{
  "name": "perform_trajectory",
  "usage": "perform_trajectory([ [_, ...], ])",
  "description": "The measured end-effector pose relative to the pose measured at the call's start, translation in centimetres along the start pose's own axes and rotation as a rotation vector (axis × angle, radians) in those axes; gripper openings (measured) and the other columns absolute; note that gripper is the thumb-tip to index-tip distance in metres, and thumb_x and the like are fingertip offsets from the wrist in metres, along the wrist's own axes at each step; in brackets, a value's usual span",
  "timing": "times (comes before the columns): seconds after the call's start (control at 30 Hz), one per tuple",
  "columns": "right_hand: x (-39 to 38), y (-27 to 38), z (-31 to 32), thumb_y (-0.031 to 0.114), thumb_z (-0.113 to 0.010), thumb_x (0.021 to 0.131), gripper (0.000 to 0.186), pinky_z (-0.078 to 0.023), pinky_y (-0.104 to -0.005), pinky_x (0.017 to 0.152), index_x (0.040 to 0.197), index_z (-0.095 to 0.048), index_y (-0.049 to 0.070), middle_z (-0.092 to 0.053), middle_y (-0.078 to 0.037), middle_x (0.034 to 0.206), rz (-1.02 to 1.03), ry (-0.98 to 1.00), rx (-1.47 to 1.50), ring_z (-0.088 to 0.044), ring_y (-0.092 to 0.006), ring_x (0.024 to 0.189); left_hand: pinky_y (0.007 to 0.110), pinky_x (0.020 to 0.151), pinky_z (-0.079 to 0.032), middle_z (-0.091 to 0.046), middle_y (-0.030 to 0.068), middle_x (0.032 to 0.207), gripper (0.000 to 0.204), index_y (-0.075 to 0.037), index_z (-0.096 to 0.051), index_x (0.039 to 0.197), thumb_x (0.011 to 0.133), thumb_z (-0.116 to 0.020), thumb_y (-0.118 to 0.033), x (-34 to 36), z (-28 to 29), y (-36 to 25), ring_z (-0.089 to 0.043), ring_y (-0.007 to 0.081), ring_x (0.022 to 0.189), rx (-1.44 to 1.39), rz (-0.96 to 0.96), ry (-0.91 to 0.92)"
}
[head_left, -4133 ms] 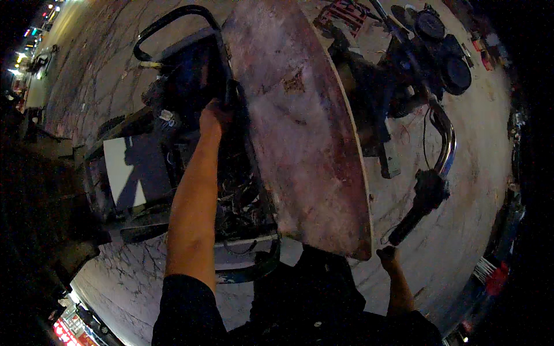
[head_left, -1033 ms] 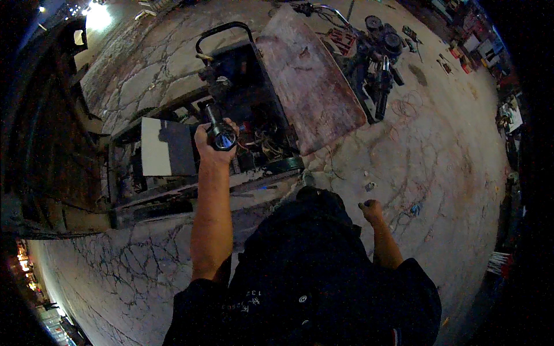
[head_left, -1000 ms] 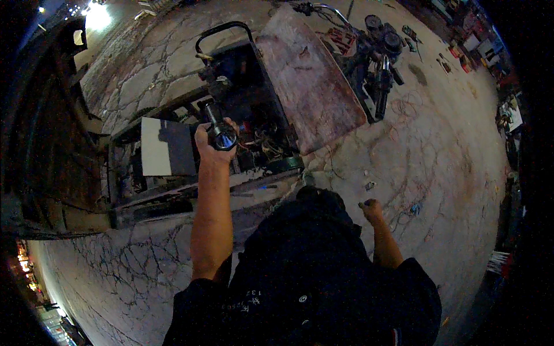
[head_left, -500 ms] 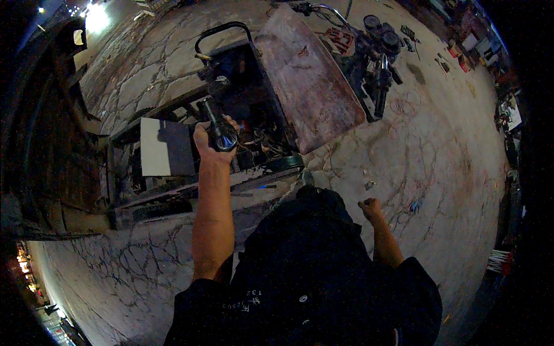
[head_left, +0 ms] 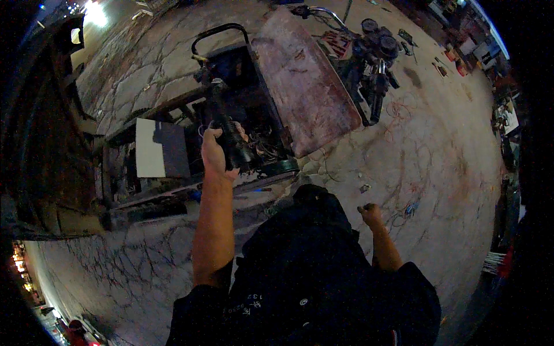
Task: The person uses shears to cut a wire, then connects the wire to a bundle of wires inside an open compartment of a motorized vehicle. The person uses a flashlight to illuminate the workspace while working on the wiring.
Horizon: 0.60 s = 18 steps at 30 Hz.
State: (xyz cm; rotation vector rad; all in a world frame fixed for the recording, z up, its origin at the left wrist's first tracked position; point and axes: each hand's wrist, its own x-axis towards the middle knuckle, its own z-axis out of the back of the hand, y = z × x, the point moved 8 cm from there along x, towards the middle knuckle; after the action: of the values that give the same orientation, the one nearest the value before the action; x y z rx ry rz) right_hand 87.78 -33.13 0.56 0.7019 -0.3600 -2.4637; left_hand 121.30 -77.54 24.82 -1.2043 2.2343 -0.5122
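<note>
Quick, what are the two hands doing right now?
Left hand: closed around a black tube-shaped tool.
Right hand: a loose fist, holding nothing visible.

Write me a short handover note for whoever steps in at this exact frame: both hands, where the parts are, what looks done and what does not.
Left hand: closed around a dark cylindrical part, held upright over the open metal machine frame on the floor.
Right hand: loosely curled at the person's side, holding nothing visible, clear of the frame.
Things: the rusty flat metal panel is raised open beside the frame; a white and grey rectangular panel sits left of the hand; a dark gauge assembly lies on the cracked concrete floor beyond.
Done: panel open, cylinder in hand.
Left: cylinder not yet set down; whether it is still attached cannot be told.
</note>
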Motion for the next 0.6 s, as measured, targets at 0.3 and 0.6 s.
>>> perform_trajectory([
  [0.3,10.1,-0.9,7.4,0.026,-0.074,0.084,0.029,-0.042,-0.0362,0.055,0.078,-0.066,-0.001,-0.058,-0.008,0.062,0.046,0.010,0.358,-0.051,-0.0162,0.056,0.038,0.067,-0.053,-0.064,0.0142,0.086,0.034,0.002,-0.056,0.106,0.084,-0.050,-0.024,-0.4,-3.6,0.4,-0.062,0.0250,0.072,0.195,0.006,-0.164],
  [0.6,23.4,12.4,32.3,0.025,-0.070,0.087,0.030,-0.036,-0.0329,0.052,0.072,-0.059,0.001,-0.050,-0.003,0.060,0.279,-0.421,0.474,-0.044,-0.0121,0.055,0.031,0.069,-0.049,-0.062,0.0076,0.080,0.032,-0.004,-0.058,0.102,0.089,-0.057,-0.033,3.9,-4.5,5.9,-0.059,0.0181,0.073,0.219,-0.095,-0.359],
])
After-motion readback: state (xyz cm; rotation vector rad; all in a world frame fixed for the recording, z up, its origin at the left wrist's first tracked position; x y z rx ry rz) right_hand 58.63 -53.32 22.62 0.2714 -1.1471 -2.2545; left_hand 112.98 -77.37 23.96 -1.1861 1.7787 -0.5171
